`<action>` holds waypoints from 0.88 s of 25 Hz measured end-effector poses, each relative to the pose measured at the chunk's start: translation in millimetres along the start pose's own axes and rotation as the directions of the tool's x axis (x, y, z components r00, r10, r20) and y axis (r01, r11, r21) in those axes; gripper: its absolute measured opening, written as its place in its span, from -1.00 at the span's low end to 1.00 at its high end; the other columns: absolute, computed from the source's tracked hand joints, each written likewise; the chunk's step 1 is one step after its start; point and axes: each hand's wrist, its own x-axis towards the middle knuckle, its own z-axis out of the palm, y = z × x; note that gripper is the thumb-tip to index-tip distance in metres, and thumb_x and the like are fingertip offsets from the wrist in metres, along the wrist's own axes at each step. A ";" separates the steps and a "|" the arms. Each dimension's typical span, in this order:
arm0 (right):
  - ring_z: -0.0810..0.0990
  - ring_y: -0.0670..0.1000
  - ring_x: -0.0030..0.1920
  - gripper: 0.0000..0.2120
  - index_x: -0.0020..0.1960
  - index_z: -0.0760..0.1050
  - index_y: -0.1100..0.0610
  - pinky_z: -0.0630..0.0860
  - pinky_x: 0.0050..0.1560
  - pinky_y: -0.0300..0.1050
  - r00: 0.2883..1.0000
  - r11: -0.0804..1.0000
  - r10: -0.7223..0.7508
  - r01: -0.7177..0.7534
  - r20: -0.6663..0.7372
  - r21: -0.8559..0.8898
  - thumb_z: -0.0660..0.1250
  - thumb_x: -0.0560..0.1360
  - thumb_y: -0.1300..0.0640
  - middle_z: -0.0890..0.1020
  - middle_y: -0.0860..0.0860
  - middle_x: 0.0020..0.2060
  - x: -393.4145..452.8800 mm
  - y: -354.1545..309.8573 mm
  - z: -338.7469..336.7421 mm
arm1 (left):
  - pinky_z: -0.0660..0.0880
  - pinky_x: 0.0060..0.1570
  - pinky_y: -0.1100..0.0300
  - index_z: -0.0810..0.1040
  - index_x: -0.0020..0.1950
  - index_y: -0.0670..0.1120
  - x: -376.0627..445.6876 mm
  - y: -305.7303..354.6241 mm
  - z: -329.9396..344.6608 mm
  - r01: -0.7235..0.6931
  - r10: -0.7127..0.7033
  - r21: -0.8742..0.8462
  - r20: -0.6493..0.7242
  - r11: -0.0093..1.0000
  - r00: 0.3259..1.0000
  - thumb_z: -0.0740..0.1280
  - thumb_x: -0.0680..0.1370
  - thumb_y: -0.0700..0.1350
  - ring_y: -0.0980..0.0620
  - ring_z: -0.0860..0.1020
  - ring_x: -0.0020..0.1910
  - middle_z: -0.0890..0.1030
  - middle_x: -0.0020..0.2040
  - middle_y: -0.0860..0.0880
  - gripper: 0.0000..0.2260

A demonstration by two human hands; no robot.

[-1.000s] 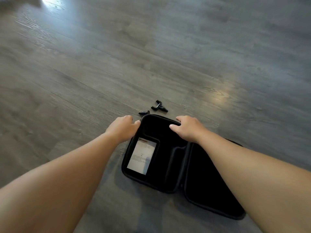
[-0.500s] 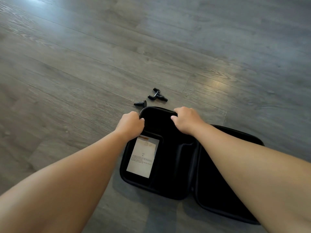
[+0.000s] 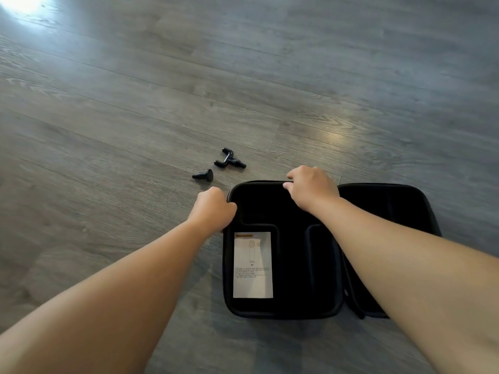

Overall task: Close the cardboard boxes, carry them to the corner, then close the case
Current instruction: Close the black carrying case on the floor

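Now both hands, left hand (image 3: 214, 209) and right hand (image 3: 313, 188), grip the far rim of the open black moulded zip case (image 3: 291, 265), apparently to swing it shut.

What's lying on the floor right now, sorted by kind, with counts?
Black case, lying open: 1
Printed sheet, inside the case: 1
Small black parts, loose beyond the case: 2
Cardboard boxes: 0 in view
Total: 4

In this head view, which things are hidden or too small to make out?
- Text on the leaflet: too small to read.
- Fingertips of the left hand and right hand: curled out of sight over the case rim.
- Case lid: partly behind the right forearm.
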 end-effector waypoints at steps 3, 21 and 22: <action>0.60 0.20 0.12 -0.70 0.17 0.60 0.12 0.48 0.18 0.07 1.000 0.999 -0.022 0.022 -0.016 0.028 0.31 0.60 -0.07 0.67 0.11 0.04 -0.6 -3.4 -1.1 | 0.44 -0.44 0.14 0.47 -0.38 -0.23 6.8 -8.0 -9.8 -0.068 0.073 0.065 -0.086 0.996 0.994 0.25 0.49 -0.11 -0.21 0.56 -0.36 0.57 -0.38 -0.16 -0.71; 0.39 0.10 0.44 -0.79 0.06 0.50 0.13 0.37 0.25 0.02 0.987 0.986 -0.161 0.161 -0.013 -0.034 0.27 0.58 -0.01 0.60 0.00 0.06 -24.2 -6.8 21.1 | 0.40 0.01 0.02 0.53 0.11 -0.23 107.5 -21.4 -52.4 -0.131 0.234 0.346 -0.274 0.929 0.933 0.29 0.54 -0.31 -0.24 0.51 0.13 0.53 0.18 -0.21 -0.84; 0.42 0.11 0.41 -0.80 0.01 0.49 0.11 0.37 0.26 0.04 0.988 0.987 -0.153 0.151 -0.032 -0.048 0.26 0.58 -0.02 0.60 -0.02 0.01 -24.2 -9.5 21.5 | 0.39 0.00 0.03 0.53 0.12 -0.24 106.1 -21.7 -51.9 -0.138 0.242 0.337 -0.290 0.931 0.926 0.28 0.54 -0.31 -0.24 0.51 0.11 0.55 0.14 -0.22 -0.83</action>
